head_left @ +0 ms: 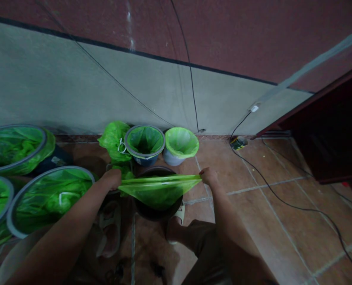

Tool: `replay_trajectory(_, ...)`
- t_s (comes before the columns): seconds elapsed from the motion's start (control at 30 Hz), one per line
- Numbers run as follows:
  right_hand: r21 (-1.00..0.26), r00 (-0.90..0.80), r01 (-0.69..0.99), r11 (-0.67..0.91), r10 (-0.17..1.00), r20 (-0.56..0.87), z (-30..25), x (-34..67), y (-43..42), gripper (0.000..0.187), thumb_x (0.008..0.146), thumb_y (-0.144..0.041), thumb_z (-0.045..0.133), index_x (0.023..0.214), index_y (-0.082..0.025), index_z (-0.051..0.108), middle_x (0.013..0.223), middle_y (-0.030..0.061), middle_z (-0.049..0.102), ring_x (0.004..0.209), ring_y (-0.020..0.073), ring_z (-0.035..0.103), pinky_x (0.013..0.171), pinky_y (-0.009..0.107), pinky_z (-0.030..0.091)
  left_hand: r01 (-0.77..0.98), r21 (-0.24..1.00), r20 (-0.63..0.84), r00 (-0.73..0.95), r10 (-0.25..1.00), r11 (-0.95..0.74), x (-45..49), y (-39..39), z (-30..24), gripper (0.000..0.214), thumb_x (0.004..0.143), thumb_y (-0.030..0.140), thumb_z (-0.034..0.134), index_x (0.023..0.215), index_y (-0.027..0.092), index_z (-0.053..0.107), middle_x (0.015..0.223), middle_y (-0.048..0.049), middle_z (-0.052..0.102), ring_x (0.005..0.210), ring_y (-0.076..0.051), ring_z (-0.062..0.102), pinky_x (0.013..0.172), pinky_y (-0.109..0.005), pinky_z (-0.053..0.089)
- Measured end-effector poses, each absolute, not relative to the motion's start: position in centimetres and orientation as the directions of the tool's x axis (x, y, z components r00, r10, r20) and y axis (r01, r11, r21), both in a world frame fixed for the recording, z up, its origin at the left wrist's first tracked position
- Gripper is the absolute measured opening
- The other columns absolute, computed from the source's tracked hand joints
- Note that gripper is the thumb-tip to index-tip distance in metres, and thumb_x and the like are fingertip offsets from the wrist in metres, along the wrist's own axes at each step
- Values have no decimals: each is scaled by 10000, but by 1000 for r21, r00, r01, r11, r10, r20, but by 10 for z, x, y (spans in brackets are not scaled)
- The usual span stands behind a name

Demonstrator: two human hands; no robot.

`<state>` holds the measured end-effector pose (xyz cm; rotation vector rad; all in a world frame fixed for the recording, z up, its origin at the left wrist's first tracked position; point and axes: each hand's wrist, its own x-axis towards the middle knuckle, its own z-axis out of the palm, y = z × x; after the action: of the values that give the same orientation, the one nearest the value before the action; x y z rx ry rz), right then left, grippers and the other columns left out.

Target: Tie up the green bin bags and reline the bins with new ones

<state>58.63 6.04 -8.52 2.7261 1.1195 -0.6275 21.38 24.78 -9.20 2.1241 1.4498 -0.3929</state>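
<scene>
A green plastic bag (159, 190) is stretched flat between my two hands, just above a dark round bin (155, 211) on the floor. My left hand (112, 179) pinches the bag's left edge with closed fingers. My right hand (209, 176) grips the bag's right corner. The bag's lower part hangs into the bin's mouth. My feet in sandals (110, 227) stand on either side of the bin.
Two small bins lined with green bags, one blue (144, 144) and one pale (181, 145), stand by the wall, beside a tied green bag (115, 140). Larger lined bins (50, 198) crowd the left. Black cables (282, 200) cross the tiled floor; dark furniture (336, 130) stands right.
</scene>
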Motion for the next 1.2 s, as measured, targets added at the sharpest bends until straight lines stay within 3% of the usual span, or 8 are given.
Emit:
replay_trajectory(0.13,-46,650,681,-731,632,-421,-78,582,63,303,800,-113,542,1008,-188,749,1067,105,723,1014,216,672,818,253,499,922,97,-598,354,719,-374,220,245,-81,50,595,95,627,588,116,672,734,-210,706,840,-343,704,748,-371,534)
replay_trajectory(0.23,-54,670,657,-752,615,-416,-67,573,66,331,805,-119,532,1063,-185,727,1101,124,707,1061,232,653,847,273,493,916,65,-596,354,721,-396,224,242,-75,158,639,124,601,749,126,714,967,-206,721,973,-338,678,798,-364,527)
replay_trajectory(0.4,-97,670,686,-721,677,-305,-48,548,73,379,827,-103,499,1156,-168,677,1147,147,681,1070,249,639,887,299,473,876,141,-524,462,715,-462,235,238,-77,322,707,187,576,1001,170,704,1112,-143,699,1057,-291,642,893,-332,494)
replay_trajectory(0.53,-300,368,844,-445,886,-282,-48,516,75,313,858,-143,493,1086,-188,704,1116,93,696,1020,202,641,901,264,459,683,322,-283,730,622,-655,260,222,-85,412,792,185,496,1183,179,627,1231,-97,648,1134,-227,599,1002,-308,436)
replay_trajectory(0.6,-395,151,879,-266,943,-297,-55,501,73,305,820,-126,538,1063,-196,708,1099,64,698,1010,185,634,904,259,458,573,401,-172,814,556,-715,274,210,-90,405,800,181,499,1186,183,619,1236,-79,643,1157,-207,580,1026,-300,417)
replay_trajectory(0.7,-398,-10,910,-118,952,-305,-68,482,70,372,746,-104,611,1099,-189,690,1127,67,680,1078,204,598,950,289,438,477,438,-120,871,476,-762,294,194,-97,395,785,161,528,1167,172,626,1209,-88,651,1157,-210,576,1022,-312,418)
replay_trajectory(1.0,-153,-10,987,-51,926,-377,-91,449,76,267,834,-147,495,1013,-142,693,1071,128,660,1017,245,596,895,324,434,573,388,-286,819,497,-722,324,174,-113,395,794,155,555,1184,191,609,1180,-124,671,1138,-275,597,972,-430,424)
replay_trajectory(1.2,-201,-69,980,-3,934,-350,-86,458,76,246,892,-190,461,884,-162,705,969,102,687,928,208,609,841,288,435,612,395,-286,790,542,-685,330,182,-118,251,804,137,499,936,209,701,989,-81,731,1005,-244,657,888,-357,455)
